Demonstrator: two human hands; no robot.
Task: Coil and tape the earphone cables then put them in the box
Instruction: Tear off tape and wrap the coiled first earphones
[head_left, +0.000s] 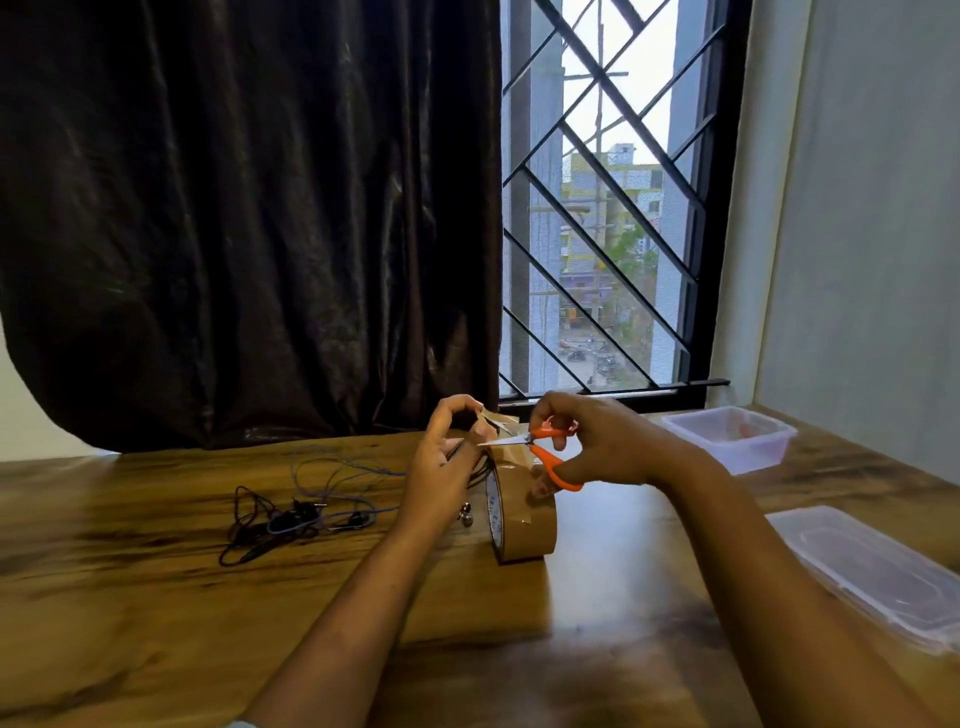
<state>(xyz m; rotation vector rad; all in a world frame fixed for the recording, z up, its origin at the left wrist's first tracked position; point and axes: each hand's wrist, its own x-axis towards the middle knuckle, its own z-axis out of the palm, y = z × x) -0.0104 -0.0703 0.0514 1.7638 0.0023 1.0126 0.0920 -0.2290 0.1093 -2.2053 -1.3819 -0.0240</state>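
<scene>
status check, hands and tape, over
Left hand pinches tape strip; right hand holds scissors, blades at the strip. Earphones tangled, untaped. Box open, lid off.

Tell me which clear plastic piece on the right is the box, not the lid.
The box is the far one, by the window: deep, with upright walls. The lid lies flat, nearer, at the right edge.

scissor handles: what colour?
Orange. The head view shows the scissors gripped in the right hand.
</scene>
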